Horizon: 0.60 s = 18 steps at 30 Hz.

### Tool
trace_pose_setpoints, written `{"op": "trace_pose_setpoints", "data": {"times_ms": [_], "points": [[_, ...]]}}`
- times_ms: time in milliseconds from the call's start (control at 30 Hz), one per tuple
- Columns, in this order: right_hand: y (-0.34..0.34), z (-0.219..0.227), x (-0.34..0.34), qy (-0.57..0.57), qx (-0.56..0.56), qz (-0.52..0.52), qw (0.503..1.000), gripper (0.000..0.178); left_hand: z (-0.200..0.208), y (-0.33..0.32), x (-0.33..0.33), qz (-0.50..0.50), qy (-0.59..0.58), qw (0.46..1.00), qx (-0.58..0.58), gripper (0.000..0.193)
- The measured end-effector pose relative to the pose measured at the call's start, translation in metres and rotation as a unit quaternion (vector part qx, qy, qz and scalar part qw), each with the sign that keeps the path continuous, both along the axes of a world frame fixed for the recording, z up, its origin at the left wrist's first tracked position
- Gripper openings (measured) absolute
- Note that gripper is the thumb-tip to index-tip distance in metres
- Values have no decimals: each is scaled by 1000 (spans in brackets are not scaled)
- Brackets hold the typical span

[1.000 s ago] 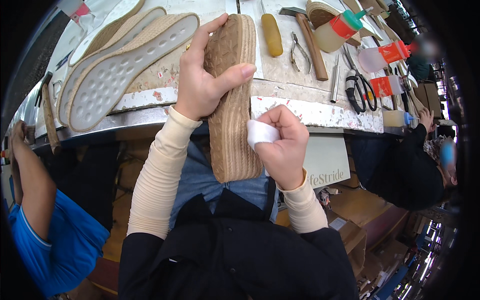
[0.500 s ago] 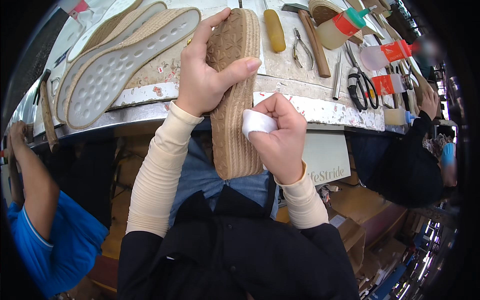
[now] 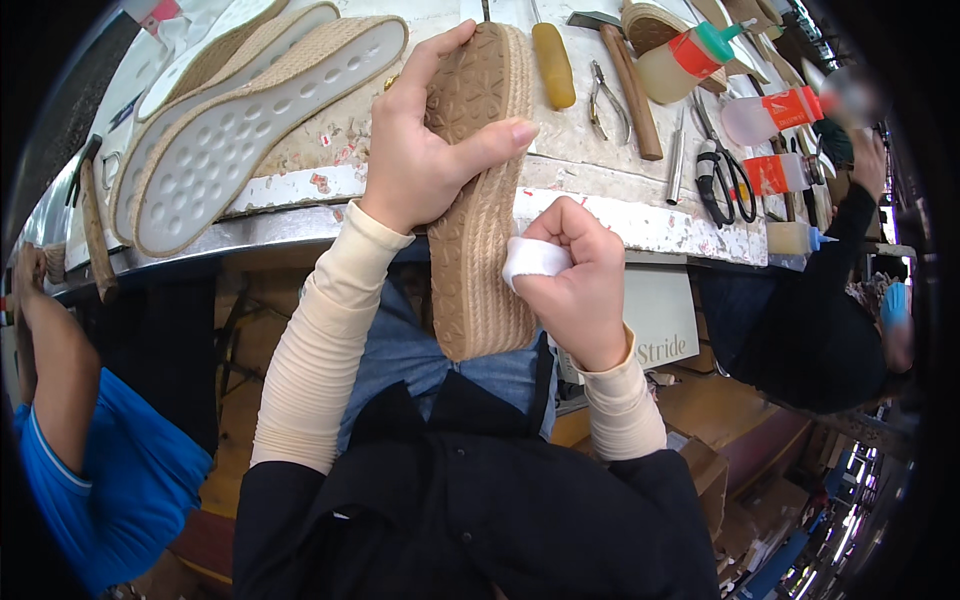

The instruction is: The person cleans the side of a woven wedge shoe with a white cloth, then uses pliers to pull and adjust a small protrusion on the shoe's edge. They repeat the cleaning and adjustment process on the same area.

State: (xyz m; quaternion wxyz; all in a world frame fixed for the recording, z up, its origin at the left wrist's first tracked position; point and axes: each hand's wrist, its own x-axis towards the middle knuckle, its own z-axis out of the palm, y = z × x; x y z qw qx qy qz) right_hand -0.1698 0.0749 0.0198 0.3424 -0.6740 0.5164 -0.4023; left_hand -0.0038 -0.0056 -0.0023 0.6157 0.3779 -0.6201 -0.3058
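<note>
A platform shoe sole [image 3: 480, 240] with a brown patterned tread and a woven rope sidewall is held upright over my lap. My left hand [image 3: 425, 150] grips its upper part, thumb across the rope side and fingers behind the tread edge. Close to the lower sidewall, my right hand [image 3: 580, 280] is closed around a white cloth [image 3: 535, 260] wrapped over the fingers. The cloth is at the rope edge; whether it touches is hard to tell.
More rope-edged soles [image 3: 215, 170] lie at left on the worktable [image 3: 640, 225]. To the right are a yellow-handled tool [image 3: 553, 65], pliers [image 3: 608, 100], a hammer [image 3: 632, 95], scissors [image 3: 722, 170] and a green-capped bottle [image 3: 690, 60]. Co-workers sit on both sides.
The sole and my left hand have shifted slightly right. My right hand with the cloth has also moved a little right and down. At right, a co-worker's hand has moved up.
</note>
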Motion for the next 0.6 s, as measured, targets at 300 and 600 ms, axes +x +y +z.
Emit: {"op": "trace_pose_setpoints", "data": {"times_ms": [300, 600], "points": [[0, -9, 8, -19, -90, -26, 995, 18, -2, -1, -1, -6, 26, 1000, 5, 76], [1, -5, 6, -10, -63, -5, 998, 19, -1, 0, -3, -13, 47, 999, 13, 74]]}}
